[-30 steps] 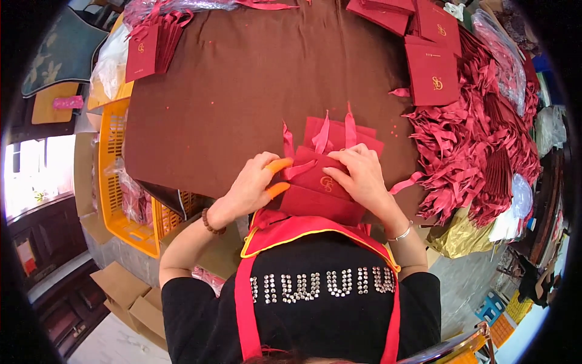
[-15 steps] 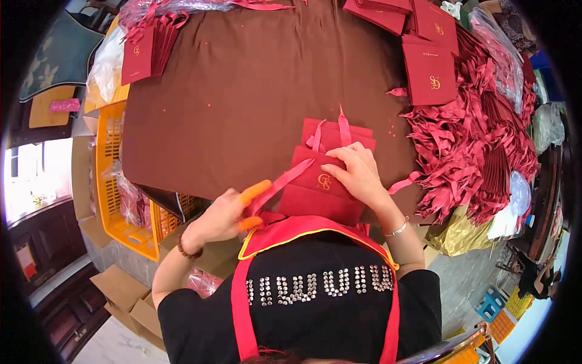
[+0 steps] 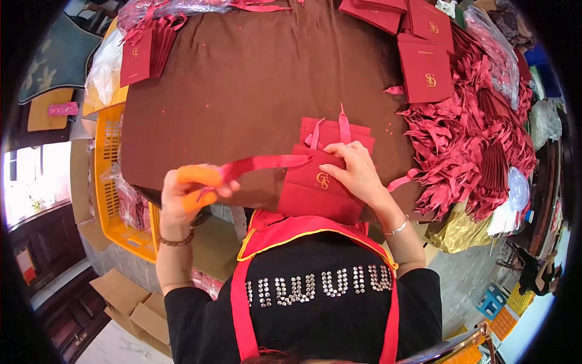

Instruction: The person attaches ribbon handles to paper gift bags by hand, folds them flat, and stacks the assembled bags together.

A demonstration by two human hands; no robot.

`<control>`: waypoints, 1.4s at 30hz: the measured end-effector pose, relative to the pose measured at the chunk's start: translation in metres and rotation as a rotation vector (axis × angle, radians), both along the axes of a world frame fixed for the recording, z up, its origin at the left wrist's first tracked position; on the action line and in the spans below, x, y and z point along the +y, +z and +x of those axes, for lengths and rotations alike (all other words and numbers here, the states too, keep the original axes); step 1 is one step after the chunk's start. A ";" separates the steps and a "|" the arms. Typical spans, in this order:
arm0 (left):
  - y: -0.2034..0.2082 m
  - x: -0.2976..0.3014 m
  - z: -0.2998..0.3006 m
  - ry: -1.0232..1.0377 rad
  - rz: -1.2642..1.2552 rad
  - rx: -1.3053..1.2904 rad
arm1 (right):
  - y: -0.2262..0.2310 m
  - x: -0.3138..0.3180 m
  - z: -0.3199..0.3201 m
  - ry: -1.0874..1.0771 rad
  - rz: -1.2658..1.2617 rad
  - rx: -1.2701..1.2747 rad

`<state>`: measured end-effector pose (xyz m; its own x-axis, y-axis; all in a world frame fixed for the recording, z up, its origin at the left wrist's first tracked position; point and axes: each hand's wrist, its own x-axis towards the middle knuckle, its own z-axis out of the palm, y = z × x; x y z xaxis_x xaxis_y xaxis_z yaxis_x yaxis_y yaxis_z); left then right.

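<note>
Orange covers sit on the thumb and a finger of my left hand (image 3: 193, 187), which is closed on a red ribbon (image 3: 260, 162). The ribbon stretches taut sideways to the top edge of a small dark red paper bag (image 3: 310, 176) with a gold emblem. My right hand (image 3: 357, 173) grips this bag near its top right, thumb on the front; the tips of its other fingers are partly hidden. More red bags (image 3: 360, 131) lie beneath and behind it, with two ribbon loops (image 3: 344, 124) standing up. The bags lie at the near edge of the brown-covered table (image 3: 242, 91).
At right lies a large heap of red ribboned bags (image 3: 461, 151), with stacked flat bags (image 3: 427, 73) beside it. A fanned bundle of bags (image 3: 142, 54) stands far left. A yellow plastic crate (image 3: 108, 194) and cardboard boxes (image 3: 124, 291) flank the table at left.
My left hand has moved left and slightly up, drawing the ribbon out straighter and nearly level. My right hand stays on the bag.
</note>
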<state>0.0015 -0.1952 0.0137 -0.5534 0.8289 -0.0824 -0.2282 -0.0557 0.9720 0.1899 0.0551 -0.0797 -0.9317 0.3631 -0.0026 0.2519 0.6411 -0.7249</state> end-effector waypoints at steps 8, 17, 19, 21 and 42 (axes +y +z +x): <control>0.008 0.108 0.028 -0.350 -0.404 0.052 | 0.012 0.003 0.006 0.085 0.060 0.036; -0.076 0.124 0.054 -0.262 -0.244 0.943 | 0.024 -0.003 0.026 -0.034 -0.058 0.059; -0.073 0.123 0.051 -0.281 -0.270 0.881 | 0.027 0.000 0.035 -0.043 -0.021 0.005; -0.069 0.124 0.050 -0.297 -0.298 0.824 | 0.031 0.000 0.043 -0.068 0.021 -0.001; -0.088 0.125 0.072 -0.105 -0.370 0.835 | 0.031 -0.011 0.058 -0.276 -0.420 0.000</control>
